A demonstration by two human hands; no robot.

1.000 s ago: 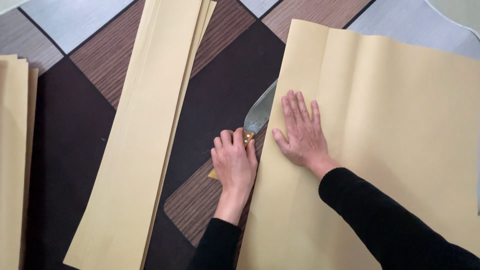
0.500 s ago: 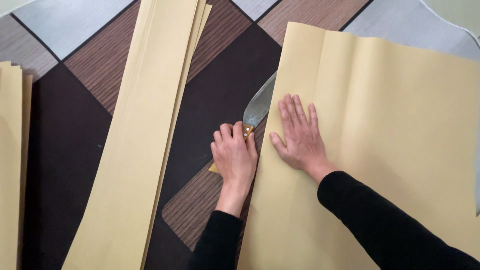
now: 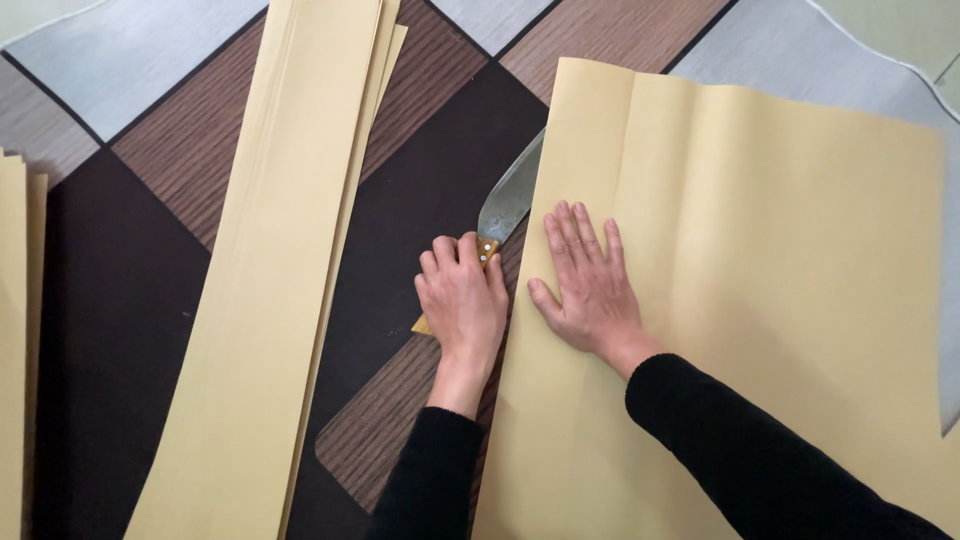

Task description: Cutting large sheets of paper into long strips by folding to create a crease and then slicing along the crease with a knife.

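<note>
Tan paper filled most of the view: a large folded sheet (image 3: 760, 300) lay across the right side of the patterned floor (image 3: 120, 300), its right and lower edges cut off by the frame. The left hand (image 3: 462, 298) was clenched around the wooden handle of a broad knife (image 3: 508, 200), so that only a sliver of handle showed by the knuckles and at the heel of the palm. The grey blade ran up and to the right along the sheet's left edge, and its tip was hidden under the paper. The right hand (image 3: 588, 282) lay flat on the sheet just beside the blade, fingers straight and slightly spread, gripping nothing. Both sleeves were black. A long stack of cut strips (image 3: 290, 270) lay to the left, well apart from the knife, both ends out of view. Another pile (image 3: 18, 350) showed only partly at the floor's left edge.
</note>
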